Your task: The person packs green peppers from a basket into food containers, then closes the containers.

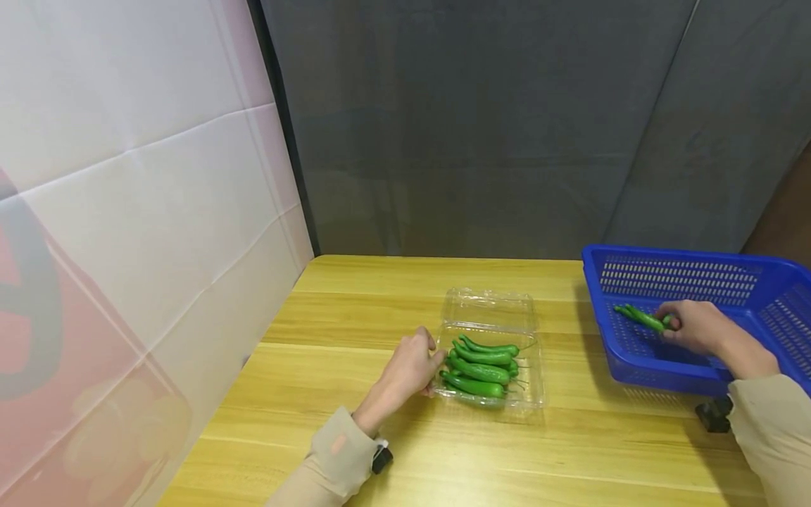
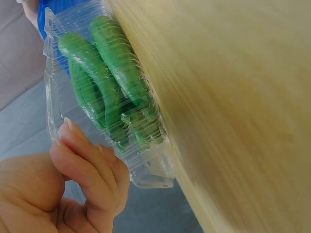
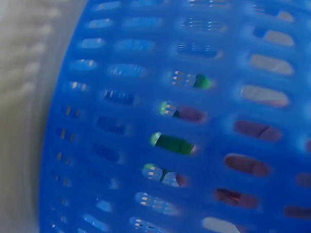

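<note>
A clear plastic clamshell box (image 1: pixel 535 387) lies with its lid folded back on the table, several green chili peppers (image 1: pixel 481 371) side by side in it. My left hand (image 1: pixel 410 362) pinches the box's left side; in the left wrist view the fingertips (image 2: pixel 68 127) meet at its rim. To the right, my right hand (image 1: pixel 697 326) reaches down into a blue plastic basket (image 1: pixel 671 377) and holds a green chili pepper (image 1: pixel 669 322) between thumb and fingers. More green peppers (image 1: pixel 636 315) lie on the basket floor beside it. The basket's slotted wall mostly hides this hand in the right wrist view.
The wooden table (image 1: pixel 355 310) carries both containers, the basket standing at its right side. A dark grey curtain (image 1: pixel 456 127) hangs behind the table's far edge. On the left rises a white printed panel (image 1: pixel 158 176).
</note>
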The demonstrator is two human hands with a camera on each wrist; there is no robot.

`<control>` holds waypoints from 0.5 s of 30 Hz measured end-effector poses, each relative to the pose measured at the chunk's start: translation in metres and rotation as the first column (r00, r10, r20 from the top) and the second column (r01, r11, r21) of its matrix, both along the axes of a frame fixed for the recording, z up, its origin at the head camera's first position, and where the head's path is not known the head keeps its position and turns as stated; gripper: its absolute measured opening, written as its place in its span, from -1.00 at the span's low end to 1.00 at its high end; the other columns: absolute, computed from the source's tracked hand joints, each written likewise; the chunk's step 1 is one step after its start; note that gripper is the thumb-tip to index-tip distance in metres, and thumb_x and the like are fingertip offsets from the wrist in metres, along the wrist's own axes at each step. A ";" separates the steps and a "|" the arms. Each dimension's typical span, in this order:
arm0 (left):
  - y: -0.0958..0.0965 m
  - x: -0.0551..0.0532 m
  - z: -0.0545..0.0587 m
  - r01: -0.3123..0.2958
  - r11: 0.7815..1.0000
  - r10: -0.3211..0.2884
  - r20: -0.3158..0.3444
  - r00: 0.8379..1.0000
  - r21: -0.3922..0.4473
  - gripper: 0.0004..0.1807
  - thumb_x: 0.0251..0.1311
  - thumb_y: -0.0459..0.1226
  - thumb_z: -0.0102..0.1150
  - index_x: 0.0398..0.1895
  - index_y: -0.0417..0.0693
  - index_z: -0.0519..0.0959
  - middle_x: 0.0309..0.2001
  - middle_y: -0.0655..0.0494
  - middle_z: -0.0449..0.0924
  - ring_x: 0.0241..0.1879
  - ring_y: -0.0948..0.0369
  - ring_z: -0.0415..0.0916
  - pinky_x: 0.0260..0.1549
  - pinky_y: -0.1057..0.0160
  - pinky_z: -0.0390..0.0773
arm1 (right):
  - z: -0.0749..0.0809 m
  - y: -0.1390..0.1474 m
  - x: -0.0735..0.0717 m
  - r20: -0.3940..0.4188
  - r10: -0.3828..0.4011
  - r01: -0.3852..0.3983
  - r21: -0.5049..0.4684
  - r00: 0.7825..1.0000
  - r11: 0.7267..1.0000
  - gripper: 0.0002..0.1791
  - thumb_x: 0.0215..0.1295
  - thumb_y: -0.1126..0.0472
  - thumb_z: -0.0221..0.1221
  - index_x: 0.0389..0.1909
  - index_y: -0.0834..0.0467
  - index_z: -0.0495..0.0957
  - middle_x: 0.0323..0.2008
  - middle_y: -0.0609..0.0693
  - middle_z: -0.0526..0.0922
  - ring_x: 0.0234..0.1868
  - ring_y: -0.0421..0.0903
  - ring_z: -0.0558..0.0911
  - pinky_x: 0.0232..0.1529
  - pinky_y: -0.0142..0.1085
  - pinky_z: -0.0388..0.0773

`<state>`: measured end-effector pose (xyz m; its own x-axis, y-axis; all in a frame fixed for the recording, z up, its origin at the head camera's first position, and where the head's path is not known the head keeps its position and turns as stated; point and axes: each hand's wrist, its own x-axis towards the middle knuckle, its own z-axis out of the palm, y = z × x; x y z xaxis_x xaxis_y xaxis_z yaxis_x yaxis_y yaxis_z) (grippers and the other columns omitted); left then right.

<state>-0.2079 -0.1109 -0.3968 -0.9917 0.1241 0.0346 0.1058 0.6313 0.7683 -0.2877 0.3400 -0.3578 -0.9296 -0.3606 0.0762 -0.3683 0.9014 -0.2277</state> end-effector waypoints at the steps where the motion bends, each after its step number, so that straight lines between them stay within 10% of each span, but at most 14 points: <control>1: 0.000 0.000 0.000 -0.001 1.000 0.001 0.001 1.000 0.001 -0.76 0.42 -0.38 0.15 -0.08 -0.46 0.41 -0.65 -0.05 0.51 -0.82 0.22 0.48 -0.77 0.18 0.68 | 0.001 -0.001 0.000 -0.004 0.001 -0.001 -0.005 1.000 1.000 -0.80 0.19 0.42 0.29 -0.19 0.44 0.58 -0.57 -0.08 0.31 -0.53 -0.11 0.31 -0.48 -0.27 0.25; 15: 0.000 0.000 0.000 -0.005 1.000 0.004 0.011 1.000 0.015 -0.75 0.42 -0.38 0.14 -0.06 -0.47 0.41 -0.61 -0.06 0.51 -0.80 0.20 0.50 -0.74 0.16 0.69 | 0.011 -0.014 0.003 -0.111 0.026 -0.029 -0.030 0.994 0.999 -0.76 0.17 0.37 0.31 -0.17 0.41 0.60 -0.55 -0.08 0.35 -0.52 -0.12 0.32 -0.49 -0.27 0.27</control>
<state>-0.2084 -0.1108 -0.3967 -0.9925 0.1193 0.0253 0.0944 0.6199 0.7790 -0.2843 0.3265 -0.3470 -0.9046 -0.3820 0.1893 -0.4175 0.8836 -0.2120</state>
